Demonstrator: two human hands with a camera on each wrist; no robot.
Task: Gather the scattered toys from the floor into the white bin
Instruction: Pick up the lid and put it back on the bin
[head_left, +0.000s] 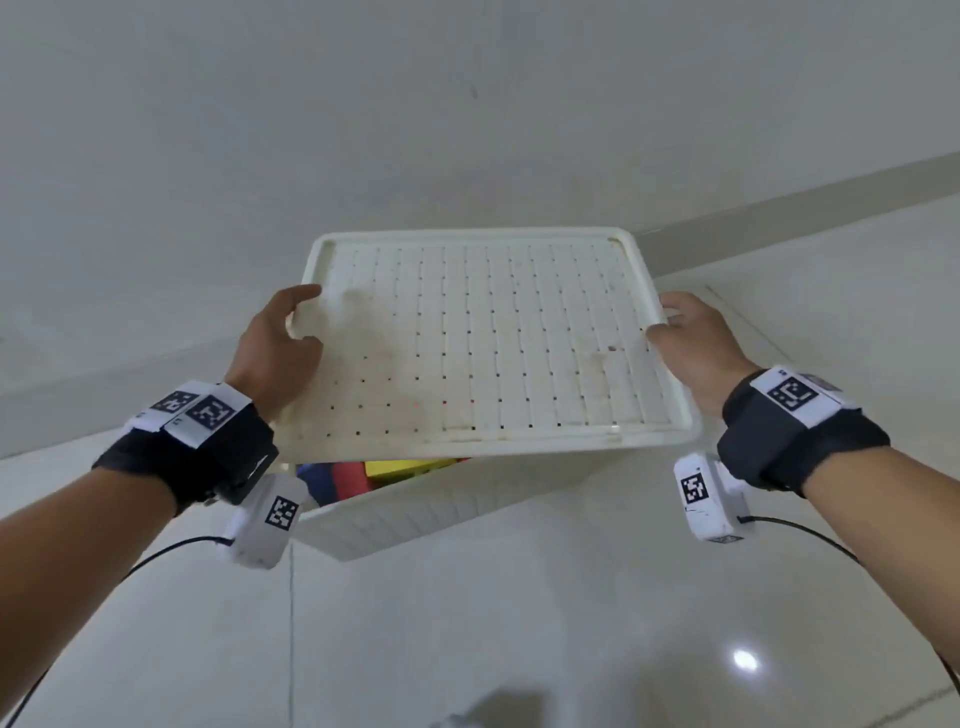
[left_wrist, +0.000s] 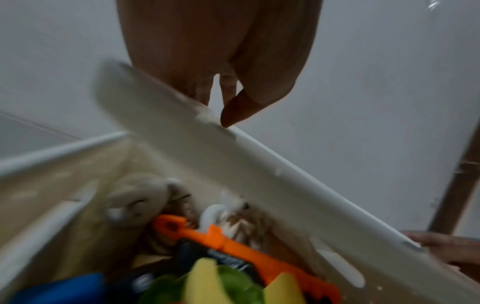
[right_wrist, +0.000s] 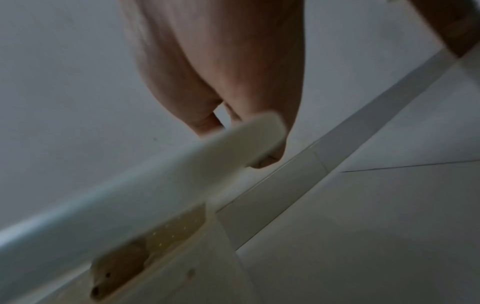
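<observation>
I hold a white perforated lid (head_left: 493, 338) tilted over the white bin (head_left: 431, 512), one hand on each side. My left hand (head_left: 296, 325) grips the lid's left edge, thumb on top; in the left wrist view that hand (left_wrist: 223, 98) meets the lid's rim (left_wrist: 233, 156). My right hand (head_left: 675, 325) pinches the right edge, and the right wrist view shows its fingers (right_wrist: 262, 160) curled under the lid's corner (right_wrist: 244, 142). Inside the bin lie a beige plush toy (left_wrist: 140, 197), an orange plastic toy (left_wrist: 233, 244), and blue, red and yellow pieces (head_left: 395, 470).
The bin stands on glossy white floor tiles (head_left: 519, 623) close to a white wall (head_left: 467, 104) with a pale skirting board (head_left: 805, 208). A brown wooden leg (left_wrist: 457, 189) stands at the right in the left wrist view. Cables trail from both wrist cameras.
</observation>
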